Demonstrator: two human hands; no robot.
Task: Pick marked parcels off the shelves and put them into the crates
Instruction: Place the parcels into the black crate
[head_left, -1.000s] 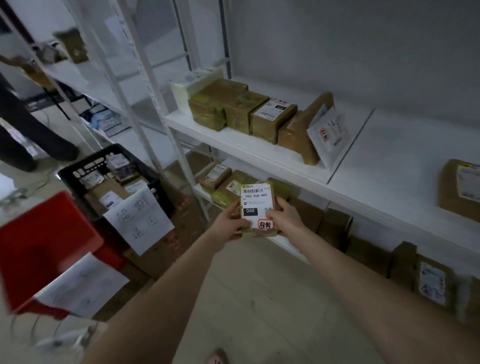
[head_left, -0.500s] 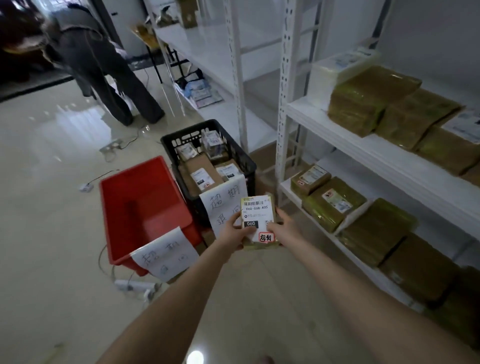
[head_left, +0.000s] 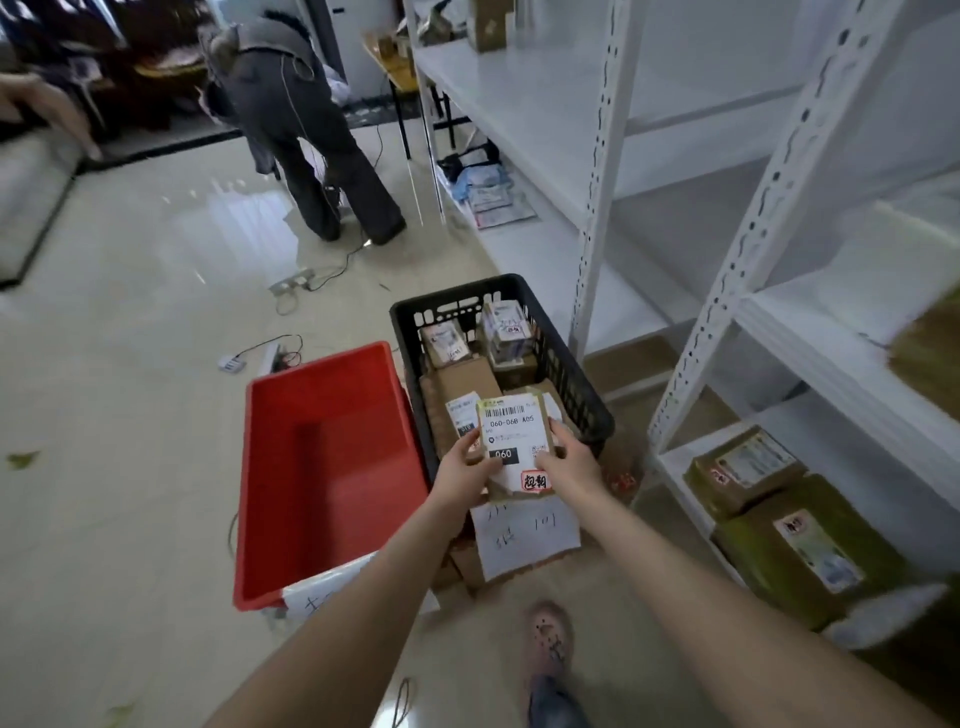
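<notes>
Where the tiled floor runs toward the back of the room, a power strip (head_left: 292, 282) lies with its cable loose. Behind it another person (head_left: 298, 130) stands bent over, back to the camera.

Red crate (head_left: 332, 457): on the floor, just beside the black crate's left wall. A handwritten paper sign (head_left: 319, 597) hangs at its near edge.

Left hand (head_left: 462, 475): grips the parcel's left edge, thumb on top, fingers curled underneath.

Parcel (head_left: 511, 441): brown and flat, white label up. The print reads 060-068 A05, with a black 060 block and a red-bordered sticker at the label's near edge. It is held in the air over the near edge of the black crate (head_left: 457, 293).

Right hand (head_left: 571, 462): pinches the parcel's right edge, thumb pressed on the label, fingers under.

The black crate holds several brown labelled boxes. A second sign (head_left: 524, 535) hangs on its near wall, and a foot (head_left: 548, 634) is on the floor near that sign.

White shelving (head_left: 589, 249) stands just right of the black crate. Its lowest shelf carries a smaller taped box (head_left: 743, 465) and a larger taped box (head_left: 800, 545), side by side at the front edge.
</notes>
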